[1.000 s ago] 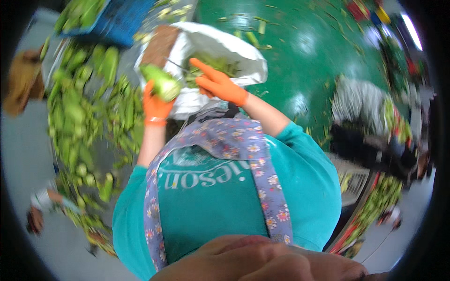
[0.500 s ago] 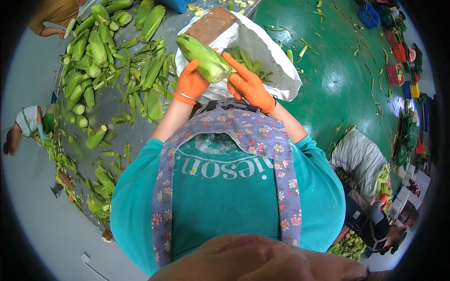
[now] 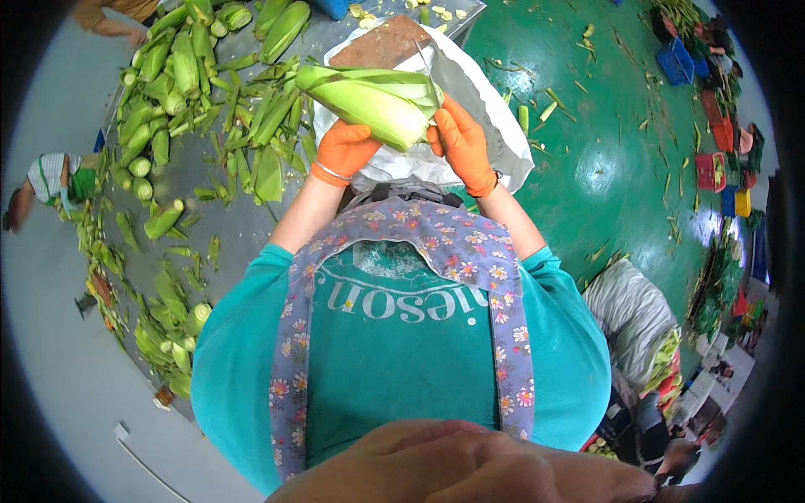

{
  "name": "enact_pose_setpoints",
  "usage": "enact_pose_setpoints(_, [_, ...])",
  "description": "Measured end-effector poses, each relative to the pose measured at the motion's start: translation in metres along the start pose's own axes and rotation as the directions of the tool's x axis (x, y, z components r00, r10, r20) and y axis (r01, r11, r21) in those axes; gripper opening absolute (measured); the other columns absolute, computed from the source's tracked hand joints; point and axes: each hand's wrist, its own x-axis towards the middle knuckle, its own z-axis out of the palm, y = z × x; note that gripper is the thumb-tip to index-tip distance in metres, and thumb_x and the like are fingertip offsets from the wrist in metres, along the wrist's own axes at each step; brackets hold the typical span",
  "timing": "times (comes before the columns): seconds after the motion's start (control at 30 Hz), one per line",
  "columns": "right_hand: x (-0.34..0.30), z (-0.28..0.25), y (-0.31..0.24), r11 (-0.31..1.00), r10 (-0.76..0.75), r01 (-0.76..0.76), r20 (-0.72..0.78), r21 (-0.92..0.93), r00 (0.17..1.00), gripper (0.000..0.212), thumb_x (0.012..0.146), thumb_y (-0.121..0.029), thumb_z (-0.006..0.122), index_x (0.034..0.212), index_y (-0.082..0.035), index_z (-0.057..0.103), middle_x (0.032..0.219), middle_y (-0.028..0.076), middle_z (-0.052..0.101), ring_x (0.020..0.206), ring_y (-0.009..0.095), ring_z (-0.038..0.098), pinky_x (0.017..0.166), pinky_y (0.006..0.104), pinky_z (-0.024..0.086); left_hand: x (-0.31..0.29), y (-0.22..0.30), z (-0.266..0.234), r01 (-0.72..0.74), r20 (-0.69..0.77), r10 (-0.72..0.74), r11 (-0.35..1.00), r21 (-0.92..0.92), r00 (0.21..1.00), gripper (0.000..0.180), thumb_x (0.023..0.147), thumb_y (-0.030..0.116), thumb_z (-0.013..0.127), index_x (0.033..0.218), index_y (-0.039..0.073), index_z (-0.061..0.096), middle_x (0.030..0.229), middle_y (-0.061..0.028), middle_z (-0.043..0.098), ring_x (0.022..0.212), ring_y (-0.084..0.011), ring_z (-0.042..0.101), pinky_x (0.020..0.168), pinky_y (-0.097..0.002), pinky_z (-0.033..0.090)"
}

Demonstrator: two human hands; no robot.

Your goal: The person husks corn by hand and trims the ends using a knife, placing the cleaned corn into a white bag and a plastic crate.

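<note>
An ear of corn (image 3: 369, 105) in its green husk lies slantwise between my two hands, above a white sack (image 3: 499, 126). My left hand (image 3: 344, 152), in an orange glove, is closed round its near side. At the ear's right end, the gloved fingers of my right hand (image 3: 464, 147) are pressed together on the husk, where the leaves stand loose. A thin grey strip (image 3: 425, 60) rises by those fingers; I cannot tell whether it is a blade. Behind the ear, a brown block (image 3: 381, 44) sits at the sack's far edge.
A grey table (image 3: 251, 226) at left bears a heap of unhusked corn (image 3: 180, 67) and loose husk leaves (image 3: 268, 172). Scraps litter the green floor (image 3: 587, 134). A person (image 3: 59, 180) stands at far left. At lower right is a full pale sack (image 3: 633, 310).
The ear has turned flatter, its right end lifted and moved right. My right hand has shifted right, and husk leaves at that end now stand away from the ear.
</note>
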Motion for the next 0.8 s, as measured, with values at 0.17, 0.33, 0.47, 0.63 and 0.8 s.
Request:
enact_pose_setpoints(0.17, [0.003,-0.013,-0.018,0.606,-0.528,0.513,0.175,-0.608,0.831,0.051,0.094,-0.014,0.063,0.144,-0.016,0.053,0.077,0.007,0.060,0.066,0.022,0.058,0.061,0.0351,0.047,0.002,-0.022,0.016,0.021,-0.129,-0.072,0.932,-0.362,0.989,0.068,0.094,0.022,0.062,0.152,0.005,0.030,0.152,-0.0150,0.040,0.141,-0.0336,0.038,0.120,-0.0515,0.026])
enact_pose_setpoints(0.33, [-0.003,-0.021,-0.027,0.474,-0.605,0.577,0.230,-0.665,0.762,0.052,0.093,-0.012,0.064,0.143,-0.016,0.054,0.077,0.009,0.060,0.067,0.025,0.058,0.062,0.0350,0.048,0.019,-0.033,0.030,-0.061,-0.268,-0.003,0.971,-0.232,0.963,0.064,0.096,0.028,0.063,0.149,0.005,0.034,0.150,-0.0142,0.044,0.140,-0.0319,0.040,0.119,-0.0514,0.028])
enact_pose_setpoints(0.47, [-0.005,-0.019,-0.034,0.950,-0.227,0.200,-0.094,-0.238,0.969,0.041,0.103,-0.020,0.053,0.142,-0.006,0.053,0.083,0.004,0.064,0.063,0.013,0.057,0.057,0.0241,0.044,0.022,-0.036,0.021,-0.103,-0.240,0.062,0.981,-0.165,0.969,0.060,0.094,0.023,0.059,0.147,0.005,0.038,0.148,-0.0152,0.047,0.138,-0.0333,0.043,0.118,-0.0524,0.030])
enact_pose_setpoints(0.63, [0.023,-0.047,-0.013,0.981,-0.085,0.118,-0.207,0.151,0.975,0.039,0.105,-0.027,0.052,0.136,-0.003,0.054,0.076,0.001,0.061,0.056,0.007,0.049,0.049,0.0206,0.039,0.013,-0.032,0.013,-0.093,-0.096,0.058,0.907,-0.410,0.994,0.067,0.093,0.036,0.061,0.148,0.006,0.037,0.150,-0.0154,0.045,0.140,-0.0342,0.040,0.119,-0.0542,0.027])
enact_pose_setpoints(0.8, [0.023,-0.081,0.009,0.804,-0.456,0.305,-0.200,-0.510,0.867,0.042,0.105,-0.027,0.053,0.140,-0.004,0.052,0.076,0.001,0.063,0.055,0.007,0.050,0.049,0.0197,0.039,-0.005,-0.038,-0.015,-0.042,-0.444,-0.016,0.992,-0.121,0.896,0.061,0.092,0.024,0.066,0.144,0.003,0.042,0.142,-0.0179,0.052,0.131,-0.0338,0.050,0.113,-0.0500,0.039])
